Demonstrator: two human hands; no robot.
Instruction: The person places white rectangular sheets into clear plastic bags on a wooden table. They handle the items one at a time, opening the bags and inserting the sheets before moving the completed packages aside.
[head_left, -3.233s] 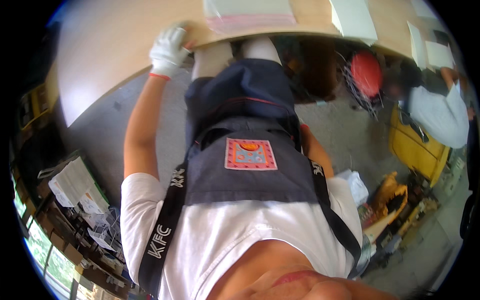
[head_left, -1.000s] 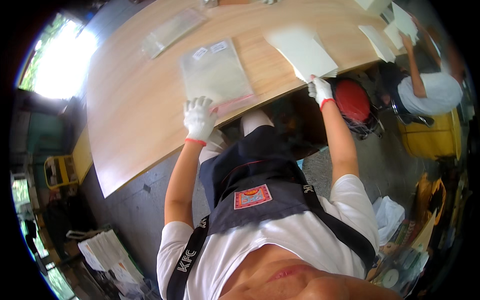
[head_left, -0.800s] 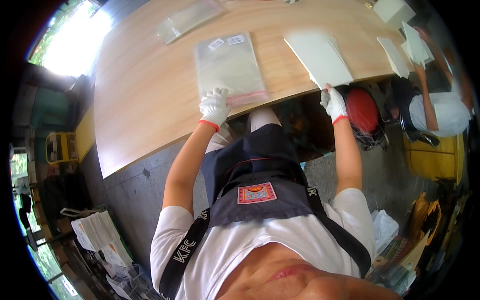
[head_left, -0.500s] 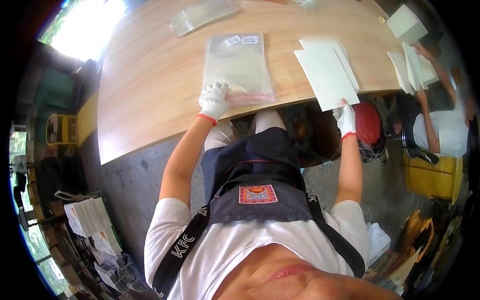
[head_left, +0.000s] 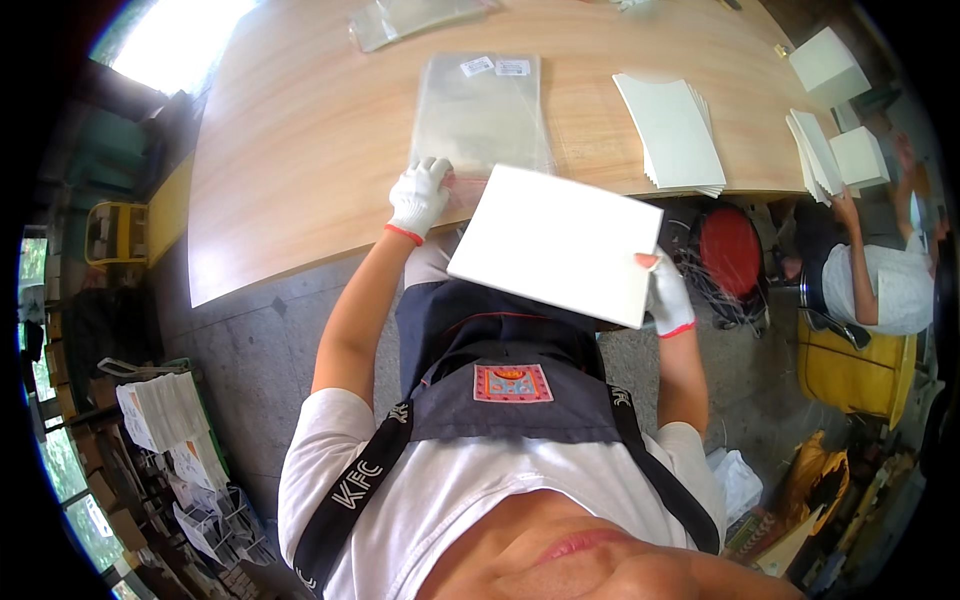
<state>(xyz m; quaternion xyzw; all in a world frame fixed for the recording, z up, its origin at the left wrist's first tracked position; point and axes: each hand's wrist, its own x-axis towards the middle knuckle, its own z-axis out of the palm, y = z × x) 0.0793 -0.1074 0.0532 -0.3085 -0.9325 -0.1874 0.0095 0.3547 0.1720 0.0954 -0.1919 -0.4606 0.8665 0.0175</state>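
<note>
My right hand, in a white glove with bare fingertips showing, grips a white rectangular board by its right edge. The board is tilted above my lap, just off the table's near edge, and covers part of the bags. A flat stack of clear plastic bags with two white labels lies on the table before me. My left hand, also gloved, is closed on the near left corner of the top bag, by its reddish edge strip. To the right lies a fanned stack of white boards.
More clear bags lie farther back on the wooden table. At the right, a co-worker's hand handles white boards, with white blocks beside them. A red and black bag sits below the table edge, near a yellow chair.
My right hand has drawn the white board off the stack, toward me and left, turning it sideways. My left hand stays at the bag's edge. The co-worker's hands have shifted.
</note>
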